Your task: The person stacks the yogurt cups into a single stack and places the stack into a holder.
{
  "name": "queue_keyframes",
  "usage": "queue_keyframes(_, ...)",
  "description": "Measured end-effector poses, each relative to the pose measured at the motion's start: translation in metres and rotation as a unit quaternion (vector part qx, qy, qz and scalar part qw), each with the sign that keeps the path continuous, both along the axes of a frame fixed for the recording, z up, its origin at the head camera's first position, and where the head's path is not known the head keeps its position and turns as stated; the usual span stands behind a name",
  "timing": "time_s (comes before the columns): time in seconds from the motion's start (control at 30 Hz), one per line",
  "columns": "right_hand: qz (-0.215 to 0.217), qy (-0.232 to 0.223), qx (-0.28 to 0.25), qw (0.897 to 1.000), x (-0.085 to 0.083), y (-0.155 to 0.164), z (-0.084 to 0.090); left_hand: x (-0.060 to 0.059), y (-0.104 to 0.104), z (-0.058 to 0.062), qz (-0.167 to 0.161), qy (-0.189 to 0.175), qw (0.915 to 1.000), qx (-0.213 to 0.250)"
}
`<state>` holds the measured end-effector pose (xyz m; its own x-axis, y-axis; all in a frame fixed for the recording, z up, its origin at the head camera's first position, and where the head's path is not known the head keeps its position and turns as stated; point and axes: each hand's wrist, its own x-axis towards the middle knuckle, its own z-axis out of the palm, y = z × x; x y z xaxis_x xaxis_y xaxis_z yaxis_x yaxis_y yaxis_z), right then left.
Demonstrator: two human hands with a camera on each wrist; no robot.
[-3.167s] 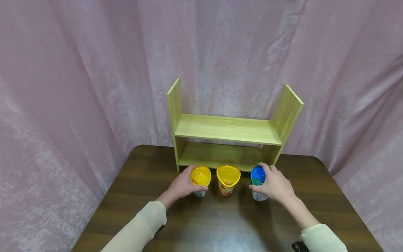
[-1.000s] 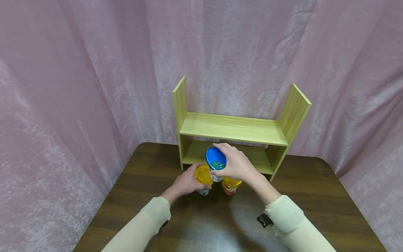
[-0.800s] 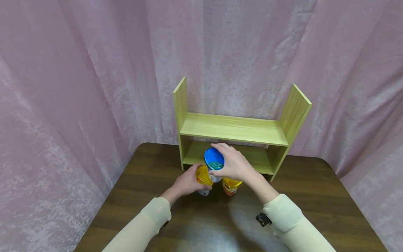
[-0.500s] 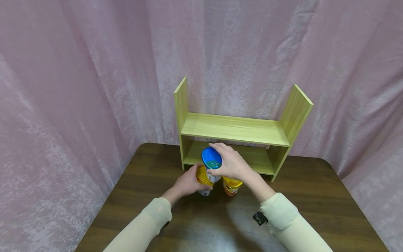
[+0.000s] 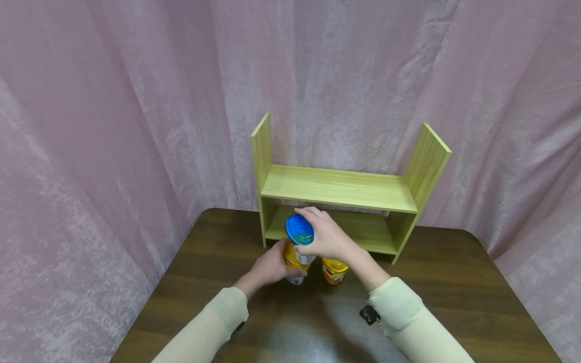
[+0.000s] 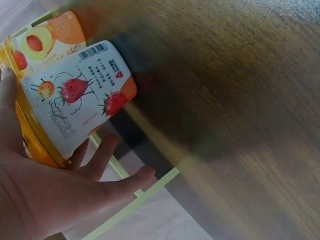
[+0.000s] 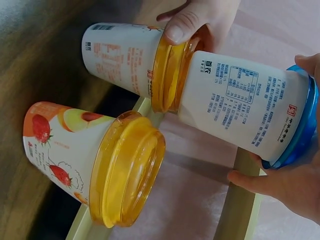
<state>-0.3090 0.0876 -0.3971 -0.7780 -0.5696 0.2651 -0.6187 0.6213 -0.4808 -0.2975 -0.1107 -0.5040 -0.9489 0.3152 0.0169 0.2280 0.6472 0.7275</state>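
My left hand (image 5: 270, 264) grips a white, fruit-printed cup (image 7: 117, 62) round its yellow lid; this cup stands upright on the table. My right hand (image 5: 329, 239) holds a second white cup (image 7: 235, 100) by its blue lid (image 5: 299, 229), fingers and thumb spread on either side. In the right wrist view the base of the blue-lidded cup is right at the yellow lid under it, slightly tilted. Just to the right stands another yellow-lidded cup (image 5: 334, 272), untouched, with strawberries and a peach printed on its side. In the head view, the right hand partly covers its lid.
Behind the cups a light wooden two-tier shelf (image 5: 340, 187) stands on the dark brown table (image 5: 436, 292), with tall side panels. A pink curtain (image 5: 181, 101) hangs behind the table and along both sides.
My right hand has lifted the blue-lidded cup from the right side and carried it left, then lowered it over the left yellow-lidded cup. The left hand has kept its grip.
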Motion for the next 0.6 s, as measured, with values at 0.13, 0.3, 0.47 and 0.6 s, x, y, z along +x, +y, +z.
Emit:
queue_keyframes(0.13,0.004,-0.001,0.000,1.000,-0.0017,-0.0018,-0.0009,-0.0002,-0.0004,-0.0010,-0.004,0.003,1.0000,0.003)
queue_keyframes(0.3,0.008,0.000,0.000,1.000,-0.0026,-0.0033,-0.0006,-0.0008,-0.0002,-0.0025,-0.007,0.006,0.9999,0.011)
queue_keyframes(0.47,0.014,0.001,-0.003,1.000,-0.0033,-0.0050,-0.0005,-0.0018,-0.0005,-0.0034,-0.009,0.013,0.9998,0.015)
queue_keyframes(0.6,0.016,-0.001,-0.004,1.000,-0.0038,-0.0061,-0.0001,-0.0020,-0.0007,-0.0041,-0.009,0.014,0.9997,0.018)
